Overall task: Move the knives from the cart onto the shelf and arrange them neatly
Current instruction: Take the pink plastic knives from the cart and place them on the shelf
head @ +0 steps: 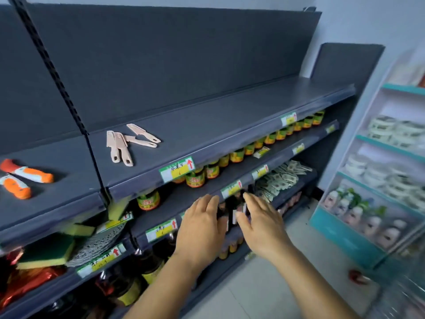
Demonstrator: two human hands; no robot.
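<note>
Head view looks down along a dark grey metal store shelf (230, 116), whose top board serves as the landmark for everything else. On that board, toward its left end, lie four small pale pink plastic knives (128, 143): two side by side with handles toward the front edge, two angled off to their right, one partly under the pair. They touch or overlap rather than sit in a row, so I judge the neat arranging unfinished. Left of the black slotted upright (69, 97), on the neighbouring board, rest two orange-and-white handled knives (25, 176), roughly parallel. Below the top board's front edge, both hands hang in the air with fingers spread and nothing in them: the left hand (200, 226) and the right hand (262, 224), palms facing inward, just in front of lower boards stocked with jars (195, 178). No cart is clearly in view.
</note>
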